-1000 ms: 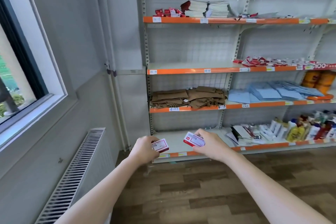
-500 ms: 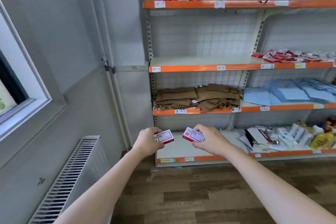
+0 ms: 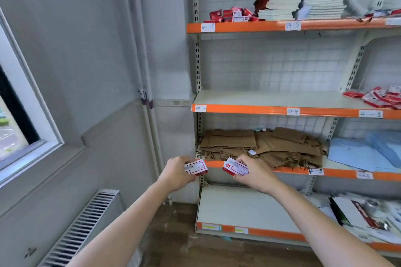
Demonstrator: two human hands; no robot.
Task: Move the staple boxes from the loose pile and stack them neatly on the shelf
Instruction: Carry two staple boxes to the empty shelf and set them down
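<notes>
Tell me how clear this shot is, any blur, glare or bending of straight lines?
Head view: daylight from the window at left, soft and even, no hard glare. Wide-angle bend curves the wall trim and shelf uprights. Both hands, left and right, and their staple boxes are fairly sharp; the lower-right clutter is smeared, and box print is unreadable.

The red-and-white cardboard staple box [image 3: 196,167] in the left hand [image 3: 176,172] is partly covered by curled fingers, its print too small to read. The loose pile of red-and-white boxes [image 3: 382,98] on the orange-edged metal shelf [image 3: 260,110] is cut off by the right edge. Handwritten white labels [image 3: 293,111] on that shelf's front are blurred. Below it, cluttered papers [image 3: 368,219] are indistinct.
</notes>
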